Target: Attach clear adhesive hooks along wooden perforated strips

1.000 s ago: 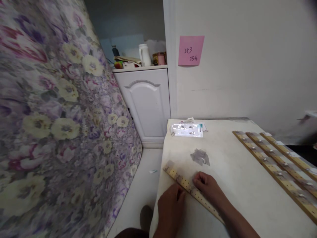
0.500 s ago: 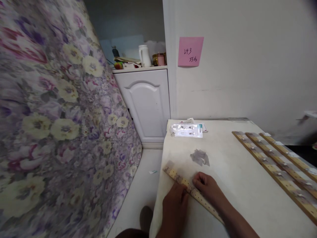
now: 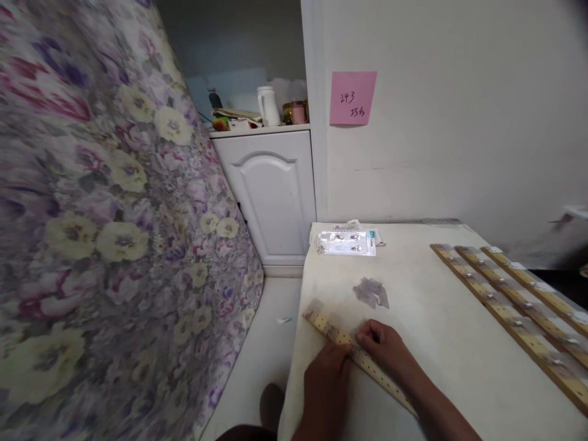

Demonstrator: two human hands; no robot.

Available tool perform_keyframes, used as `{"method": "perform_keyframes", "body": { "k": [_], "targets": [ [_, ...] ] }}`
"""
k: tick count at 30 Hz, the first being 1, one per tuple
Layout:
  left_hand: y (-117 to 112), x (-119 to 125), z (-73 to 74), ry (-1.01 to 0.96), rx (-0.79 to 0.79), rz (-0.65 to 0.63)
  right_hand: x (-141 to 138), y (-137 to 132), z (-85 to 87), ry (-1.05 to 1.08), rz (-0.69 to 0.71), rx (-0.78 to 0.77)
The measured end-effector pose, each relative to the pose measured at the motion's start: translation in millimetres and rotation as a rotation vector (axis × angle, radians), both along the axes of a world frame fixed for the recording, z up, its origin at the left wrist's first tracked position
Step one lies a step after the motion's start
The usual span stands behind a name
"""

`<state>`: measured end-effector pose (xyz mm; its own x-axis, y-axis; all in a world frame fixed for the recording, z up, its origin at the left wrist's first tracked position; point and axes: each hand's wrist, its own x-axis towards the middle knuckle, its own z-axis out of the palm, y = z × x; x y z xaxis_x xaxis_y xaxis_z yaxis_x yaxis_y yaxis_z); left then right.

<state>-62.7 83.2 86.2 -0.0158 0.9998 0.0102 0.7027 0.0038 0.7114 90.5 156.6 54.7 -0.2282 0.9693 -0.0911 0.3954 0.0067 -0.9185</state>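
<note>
A long wooden strip (image 3: 327, 326) with a row of small holes lies slantwise near the front left corner of the white table (image 3: 427, 318). My left hand (image 3: 327, 383) rests on the strip's near side, fingers curled down onto it. My right hand (image 3: 386, 349) lies on the far side of the strip, fingertips bent and pinching at it beside my left hand. What they pinch is too small to make out. A small heap of clear little bags (image 3: 371, 291) sits just beyond my right hand.
A clear blister pack with small metal pieces (image 3: 346, 241) lies at the table's back left. Three wooden strips fitted with metal clips (image 3: 509, 300) lie side by side at the right. A flowered mattress (image 3: 105, 233) leans at the left. A white cabinet (image 3: 271, 190) and a pink note (image 3: 352, 97) are behind.
My left hand has slid a little right and forward along the strip, closer to my right hand. The strip and the other things have stayed put.
</note>
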Motion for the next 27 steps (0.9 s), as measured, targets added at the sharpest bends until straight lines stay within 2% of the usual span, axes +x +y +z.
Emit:
{"method": "perform_keyframes", "body": {
  "k": [8, 19, 27],
  "targets": [
    [-1, 1, 6.3, -0.019, 0.001, 0.002, 0, -1, 6.0, 0.038, 0.026, -0.046],
    [1, 1, 0.6, -0.086, -0.009, 0.044, 1, 1, -5.9, 0.04, -0.012, -0.043],
    [1, 1, 2.1, -0.1, -0.016, 0.055, 0, 2, -6.3, 0.077, 0.007, -0.022]
  ]
}}
